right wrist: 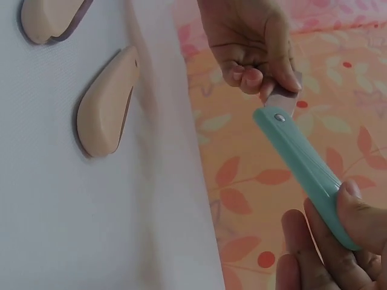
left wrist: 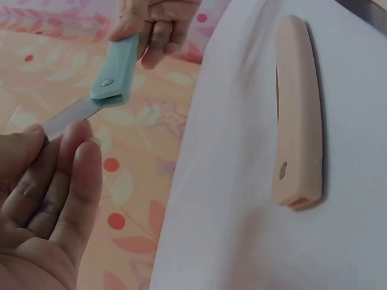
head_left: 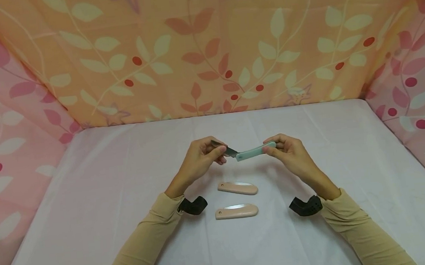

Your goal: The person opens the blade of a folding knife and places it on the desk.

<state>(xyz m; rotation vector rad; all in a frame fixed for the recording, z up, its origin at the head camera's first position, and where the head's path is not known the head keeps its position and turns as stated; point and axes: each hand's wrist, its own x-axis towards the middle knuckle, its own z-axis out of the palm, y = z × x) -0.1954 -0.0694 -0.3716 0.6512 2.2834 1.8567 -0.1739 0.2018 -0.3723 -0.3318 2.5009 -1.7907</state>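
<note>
Between both hands, above the table, is a folding knife [head_left: 254,152] with a mint-green handle and its blade swung out. My left hand [head_left: 203,154] pinches the metal blade [left wrist: 71,116] between thumb and fingers. The far end of the green handle [right wrist: 302,154] is held by my right hand [head_left: 287,148], thumb on one side and fingers behind. Below the hands lie two folded knives with pale pink handles: the farther pink knife [head_left: 238,188] is slightly slanted, the nearer pink knife [head_left: 237,211] lies straight across. A strip of blade shows along the upper edge of each.
A white cloth covers the table [head_left: 112,244]. An orange leaf-patterned curtain [head_left: 205,56] stands along the back edge, with pink patterned curtains [head_left: 5,139] at the sides. A black wrist device [head_left: 193,206] sits by the left cuff, another black device [head_left: 306,206] by the right cuff.
</note>
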